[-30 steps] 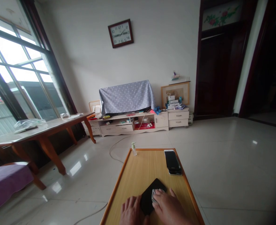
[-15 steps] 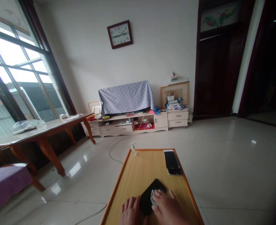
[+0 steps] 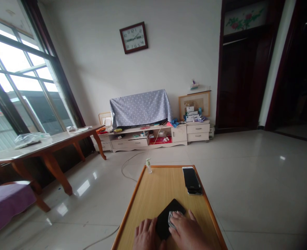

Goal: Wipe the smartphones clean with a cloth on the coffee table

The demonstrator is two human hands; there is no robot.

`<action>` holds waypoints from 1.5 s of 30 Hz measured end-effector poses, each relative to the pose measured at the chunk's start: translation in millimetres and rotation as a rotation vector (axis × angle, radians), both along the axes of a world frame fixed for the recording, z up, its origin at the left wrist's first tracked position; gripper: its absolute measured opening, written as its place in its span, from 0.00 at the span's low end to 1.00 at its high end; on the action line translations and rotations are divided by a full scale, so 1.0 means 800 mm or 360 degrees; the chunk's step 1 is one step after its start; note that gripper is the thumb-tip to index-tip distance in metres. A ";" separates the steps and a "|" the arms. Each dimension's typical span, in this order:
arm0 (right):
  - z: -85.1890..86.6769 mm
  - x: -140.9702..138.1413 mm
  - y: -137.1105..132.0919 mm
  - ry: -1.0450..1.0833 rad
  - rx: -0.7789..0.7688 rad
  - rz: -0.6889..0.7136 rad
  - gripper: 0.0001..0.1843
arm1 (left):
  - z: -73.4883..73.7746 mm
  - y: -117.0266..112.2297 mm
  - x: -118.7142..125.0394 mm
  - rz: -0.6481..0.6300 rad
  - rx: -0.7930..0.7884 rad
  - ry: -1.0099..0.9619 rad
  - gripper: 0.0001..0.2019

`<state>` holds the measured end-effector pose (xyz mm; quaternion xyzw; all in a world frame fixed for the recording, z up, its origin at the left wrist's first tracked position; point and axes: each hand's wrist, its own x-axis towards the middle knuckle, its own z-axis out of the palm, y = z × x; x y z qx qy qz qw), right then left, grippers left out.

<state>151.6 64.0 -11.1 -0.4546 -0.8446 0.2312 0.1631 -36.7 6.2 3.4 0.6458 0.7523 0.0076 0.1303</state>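
A black smartphone lies flat and slanted on a wooden table. My left hand grips its lower left edge, fingers along the side and thumb near the bottom corner. In my right hand is a small folded grey cloth, pressed down on the phone's upper right part by the fingertips. That hand hides the phone's lower right side. Two stacked phones, the top one with a white frame, rest by the table's far right edge. A small clear pump bottle stands at the far left corner.
Left of me are a long table with a plastic bag and a purple-covered seat. A low white cabinet stands by the far wall. A cable runs across the tiled floor.
My right hand and the cloth have shifted very slightly to the right on the phone. My left hand stays in place.
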 end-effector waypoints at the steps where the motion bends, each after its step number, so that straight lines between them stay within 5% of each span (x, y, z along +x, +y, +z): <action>1: -0.001 0.000 0.001 -0.0032 -0.0013 0.0001 0.25 | 0.001 0.000 0.001 -0.0001 -0.0005 0.0002 0.40; 9: 0.012 -0.002 -0.001 -0.0022 0.0051 -0.0029 0.19 | 0.006 0.000 0.000 0.0016 -0.0033 -0.0006 0.40; 17: -0.002 0.000 0.001 -0.0117 -0.0037 0.0001 0.26 | 0.006 -0.003 0.004 0.0000 -0.0003 -0.0004 0.39; 21: 0.005 -0.003 -0.001 -0.0064 -0.0001 -0.0012 0.22 | 0.008 -0.003 0.004 0.0011 -0.0001 -0.0003 0.39; 31: -0.003 -0.002 0.000 -0.0110 -0.0028 0.0002 0.27 | -0.014 -0.005 -0.003 -0.0052 0.0241 -0.0046 0.36; 39: 0.015 -0.001 -0.008 -0.0040 0.0047 -0.0009 0.18 | -0.013 -0.008 -0.001 -0.0062 0.0286 -0.0037 0.34; 45: 0.002 0.000 -0.001 -0.0071 0.0010 0.0032 0.24 | -0.014 -0.008 0.000 -0.0054 0.0303 -0.0068 0.34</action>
